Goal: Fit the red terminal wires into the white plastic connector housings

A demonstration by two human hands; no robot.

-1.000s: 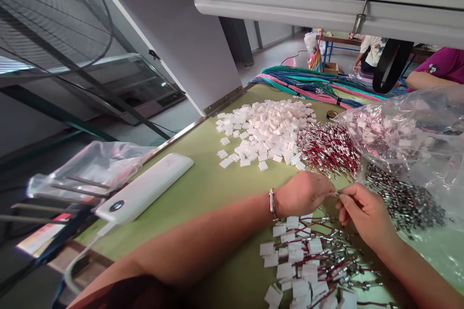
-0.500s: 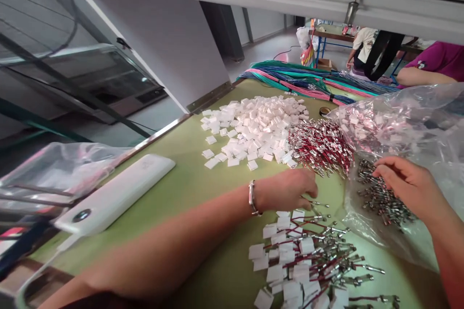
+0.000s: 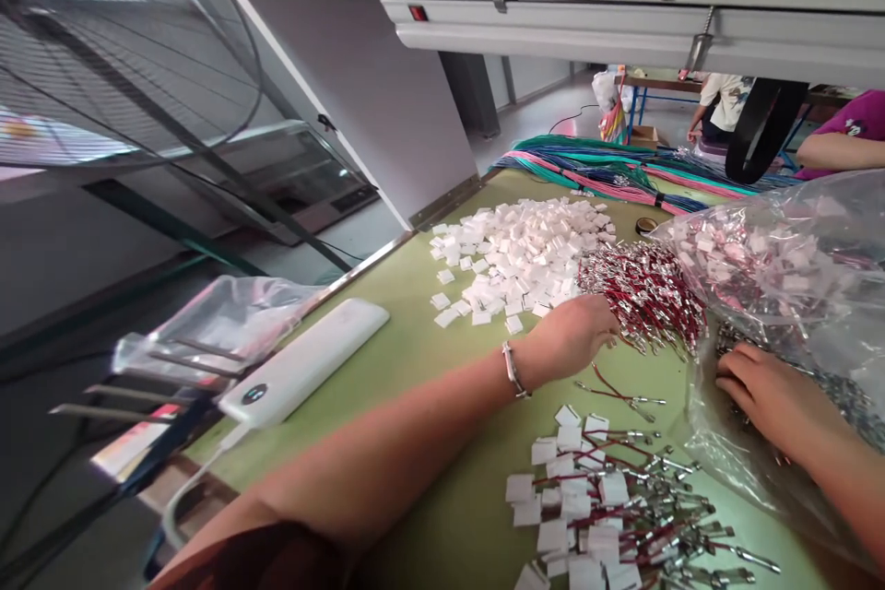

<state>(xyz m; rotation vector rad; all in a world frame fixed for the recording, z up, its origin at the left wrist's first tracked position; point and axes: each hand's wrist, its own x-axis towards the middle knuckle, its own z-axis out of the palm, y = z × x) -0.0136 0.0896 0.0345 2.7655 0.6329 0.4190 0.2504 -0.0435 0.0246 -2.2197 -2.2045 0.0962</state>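
Observation:
My left hand (image 3: 573, 336), with a bracelet at the wrist, reaches to the near edge of a heap of short red wires with metal terminals (image 3: 643, 290); its fingers curl down and their tips are hidden. My right hand (image 3: 764, 396) rests inside an open clear plastic bag (image 3: 781, 295), fingers bent over a pile of small metal terminals (image 3: 850, 401). A pile of white plastic housings (image 3: 525, 249) lies beyond the left hand. Finished wires with white housings (image 3: 601, 502) lie on the green table (image 3: 415, 369) in front of me.
A white power bank (image 3: 304, 373) and another plastic bag (image 3: 221, 323) lie at the table's left edge. Bundles of coloured cables (image 3: 608, 171) cross the far end. A fan guard stands at the left, a lamp bar overhead. Other people sit at the far right.
My left hand has moved away from the finished pile up to the red wire heap. My right hand left the left hand, went into the bag and now lies lower among the terminals.

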